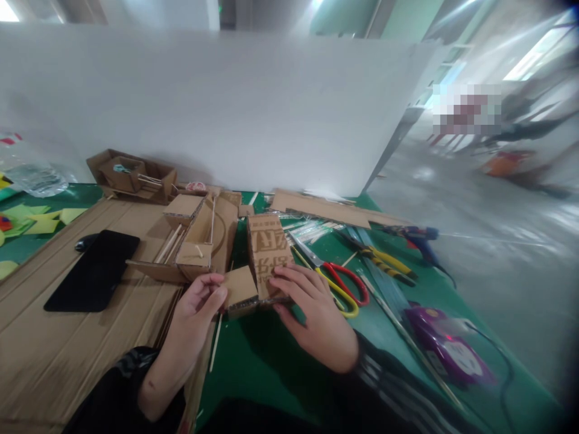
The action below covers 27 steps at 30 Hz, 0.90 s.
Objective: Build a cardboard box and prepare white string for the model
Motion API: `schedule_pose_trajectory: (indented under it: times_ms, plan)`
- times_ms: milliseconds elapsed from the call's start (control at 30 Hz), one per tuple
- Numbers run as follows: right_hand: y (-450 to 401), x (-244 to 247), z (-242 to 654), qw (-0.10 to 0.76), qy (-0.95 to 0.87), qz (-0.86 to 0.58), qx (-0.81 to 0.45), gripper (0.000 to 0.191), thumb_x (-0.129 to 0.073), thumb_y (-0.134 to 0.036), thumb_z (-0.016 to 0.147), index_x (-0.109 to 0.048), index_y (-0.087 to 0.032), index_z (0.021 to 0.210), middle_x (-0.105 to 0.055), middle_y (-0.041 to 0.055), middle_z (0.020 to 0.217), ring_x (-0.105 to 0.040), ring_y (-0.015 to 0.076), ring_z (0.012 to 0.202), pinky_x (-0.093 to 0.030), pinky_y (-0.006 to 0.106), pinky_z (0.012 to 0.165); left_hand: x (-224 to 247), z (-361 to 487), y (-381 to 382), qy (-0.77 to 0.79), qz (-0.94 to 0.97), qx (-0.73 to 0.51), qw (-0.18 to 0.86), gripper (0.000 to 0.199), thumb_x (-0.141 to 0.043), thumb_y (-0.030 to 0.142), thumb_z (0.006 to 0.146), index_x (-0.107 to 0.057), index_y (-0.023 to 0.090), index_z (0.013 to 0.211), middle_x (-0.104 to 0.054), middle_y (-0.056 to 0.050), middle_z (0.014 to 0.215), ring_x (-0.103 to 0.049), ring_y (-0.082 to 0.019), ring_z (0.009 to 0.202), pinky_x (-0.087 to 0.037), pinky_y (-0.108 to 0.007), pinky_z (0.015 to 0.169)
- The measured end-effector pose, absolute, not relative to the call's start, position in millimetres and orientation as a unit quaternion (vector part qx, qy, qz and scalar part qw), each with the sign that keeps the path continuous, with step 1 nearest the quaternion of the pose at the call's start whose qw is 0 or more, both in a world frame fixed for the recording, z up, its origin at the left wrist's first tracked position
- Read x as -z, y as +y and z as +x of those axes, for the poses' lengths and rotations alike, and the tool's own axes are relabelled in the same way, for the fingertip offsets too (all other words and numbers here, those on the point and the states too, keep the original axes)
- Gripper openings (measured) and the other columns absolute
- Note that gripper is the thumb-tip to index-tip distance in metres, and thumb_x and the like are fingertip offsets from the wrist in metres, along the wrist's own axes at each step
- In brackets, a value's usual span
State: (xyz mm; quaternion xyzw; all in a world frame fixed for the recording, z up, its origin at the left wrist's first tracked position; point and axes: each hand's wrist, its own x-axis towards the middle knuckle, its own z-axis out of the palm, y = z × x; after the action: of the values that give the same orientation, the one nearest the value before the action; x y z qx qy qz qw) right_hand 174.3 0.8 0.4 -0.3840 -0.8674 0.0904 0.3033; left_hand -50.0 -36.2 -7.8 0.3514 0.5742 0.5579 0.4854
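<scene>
Clear bottle (36,175) near yellow-green paper notes (43,227) at left, black pad (93,271), purple device (446,343) at right.

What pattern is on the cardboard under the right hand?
The cardboard is brown with darker printed characters, best seen in the head view.

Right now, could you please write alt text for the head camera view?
A person's left hand pinches a small cardboard piece beside a longer printed piece held by the right hand, at a green table. Scissors lie to the right, a flat black object to the left.
</scene>
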Motion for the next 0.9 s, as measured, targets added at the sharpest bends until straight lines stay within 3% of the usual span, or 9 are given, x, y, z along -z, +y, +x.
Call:
schedule_pose_trajectory:
  times_ms: [133, 333, 467, 733, 900]
  plan:
    - [1, -1, 174, 0.301, -0.868, -0.384, -0.090, 0.033, -0.060, -0.020, 0.090, -0.059, -0.023, 0.123, -0.061, 0.0063, 0.134, -0.046, 0.0287, 0.131, -0.042, 0.051, 0.106, 13, -52, -39, 0.581, 0.388, -0.555, 0.452, 0.034, -0.071, 0.045, 0.082, -0.057, 0.021, 0.103, -0.062, 0.003, 0.076, -0.058, -0.012, 0.067, -0.048, -0.021, 0.063]
    - [1, -2, 174, 0.298, -0.868, -0.386, -0.093, 0.033, -0.060, -0.019, 0.090, -0.059, -0.024, 0.124, -0.062, 0.0054, 0.133, -0.046, 0.0281, 0.130, -0.042, 0.050, 0.107, 17, -48, -50, 0.588, 0.500, -0.576, 0.270, 0.025, -0.065, 0.032, 0.089, -0.055, 0.024, 0.110, -0.059, 0.002, 0.087, -0.061, -0.013, 0.078, -0.051, -0.022, 0.070]
    - [1, -2, 175, 0.298, -0.867, -0.387, -0.096, 0.034, -0.060, -0.019, 0.090, -0.059, -0.024, 0.124, -0.061, 0.0056, 0.134, -0.046, 0.0287, 0.131, -0.042, 0.050, 0.107, 19, -49, -54, 0.587, 0.539, -0.554, 0.238, 0.040, -0.063, 0.029, 0.091, -0.051, 0.025, 0.128, -0.059, 0.002, 0.086, -0.062, -0.014, 0.073, -0.053, -0.024, 0.066]
    - [2, 0, 174, 0.310, -0.867, -0.378, -0.097, 0.034, -0.060, -0.018, 0.089, -0.060, -0.023, 0.123, -0.062, 0.0063, 0.133, -0.046, 0.0285, 0.131, -0.042, 0.050, 0.107, 21, -55, -55, 0.578, 0.601, -0.508, 0.216, 0.035, -0.057, 0.027, 0.095, -0.056, 0.028, 0.130, -0.062, -0.001, 0.096, -0.064, -0.015, 0.081, -0.056, -0.026, 0.074]
    - [2, 1, 174, 0.309, -0.866, -0.380, -0.098, 0.034, -0.061, -0.018, 0.089, -0.059, -0.023, 0.123, -0.062, 0.0058, 0.133, -0.046, 0.0278, 0.131, -0.042, 0.049, 0.107, 16, -54, -54, 0.576, 0.646, -0.485, 0.128, 0.031, -0.057, 0.023, 0.096, -0.059, 0.030, 0.126, -0.063, -0.001, 0.106, -0.062, -0.015, 0.090, -0.054, -0.025, 0.080]
